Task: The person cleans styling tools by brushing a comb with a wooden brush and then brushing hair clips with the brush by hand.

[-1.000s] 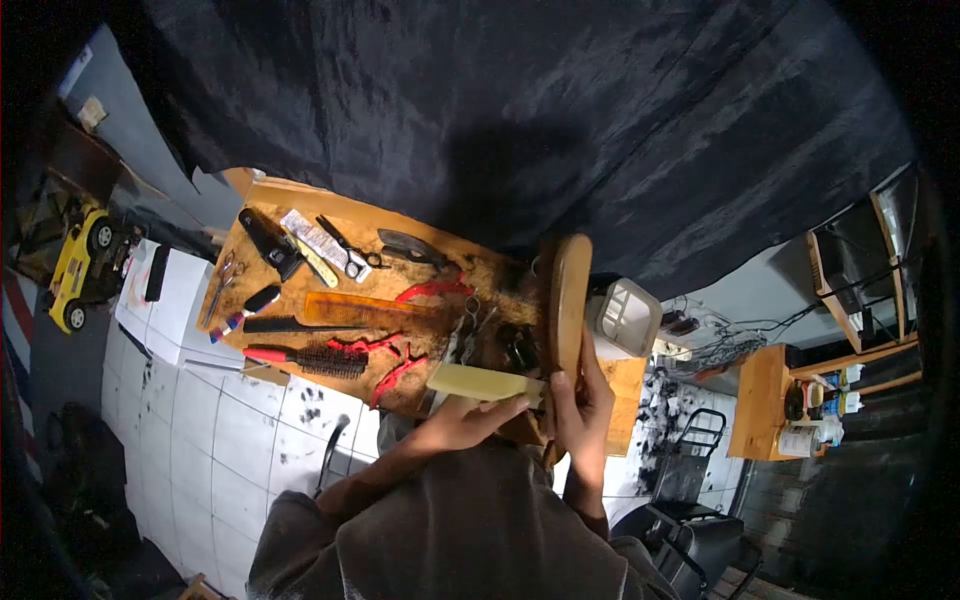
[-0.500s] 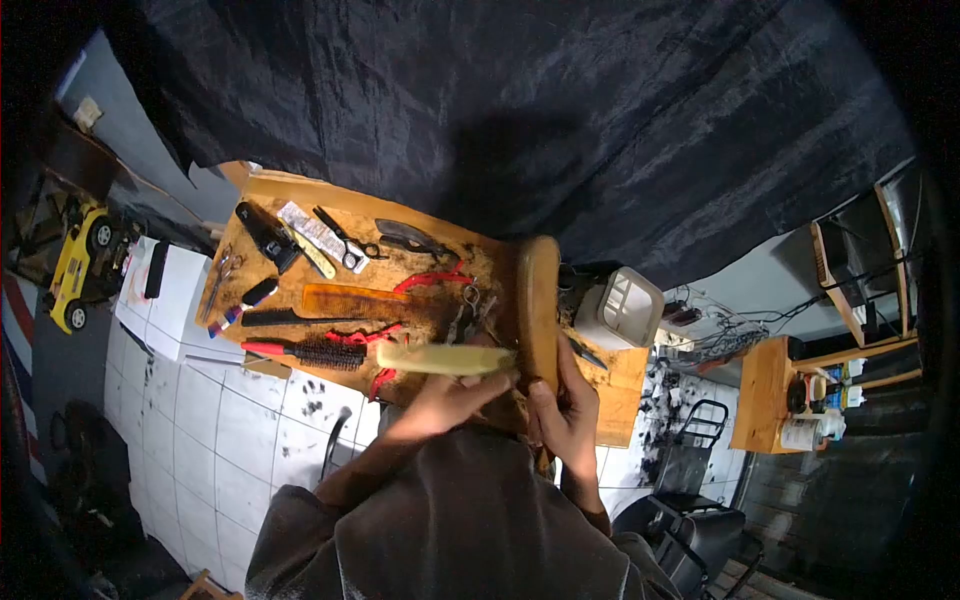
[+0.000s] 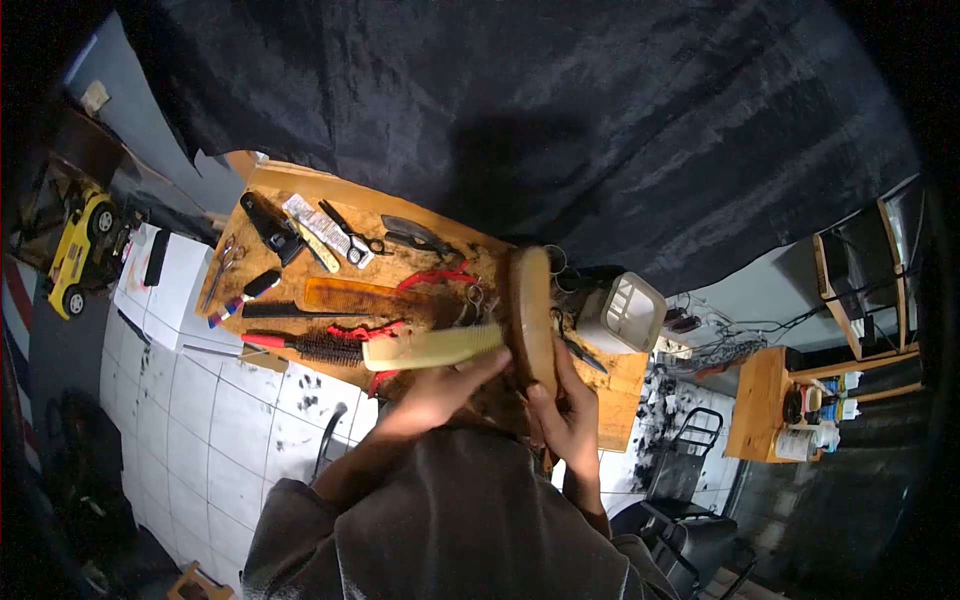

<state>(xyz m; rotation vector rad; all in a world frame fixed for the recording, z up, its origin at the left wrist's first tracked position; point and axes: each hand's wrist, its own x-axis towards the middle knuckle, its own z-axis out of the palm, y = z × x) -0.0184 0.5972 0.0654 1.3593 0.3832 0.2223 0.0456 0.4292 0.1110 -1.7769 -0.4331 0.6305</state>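
My left hand point(image 3: 440, 395) is closed on a pale yellow comb point(image 3: 430, 348), which points left over the wooden table point(image 3: 625, 395). In my right hand point(image 3: 572, 415) is a long wooden brush point(image 3: 537, 315), upright in view, with its dark bristle side towards the comb. The comb's right end is close to the brush; whether they touch is unclear. Left of the hands lie an orange comb point(image 3: 355, 298), a red-handled round brush point(image 3: 310, 347), a black comb point(image 3: 275, 311) and red clips point(image 3: 440, 276). Black scissors point(image 3: 350, 238) rest farther back.
A whitish plastic container point(image 3: 622, 315) stands at the table's right end. A black clipper point(image 3: 270, 228) and a razor point(image 3: 318, 250) lie at the back left. Dark cloth point(image 3: 480, 110) hangs behind the table. A chair point(image 3: 685, 520) stands at the lower right.
The pale yellow comb has moved left and up, and now lies nearly level. The wooden brush has shifted left with my right hand, uncovering black scissors beside the container.
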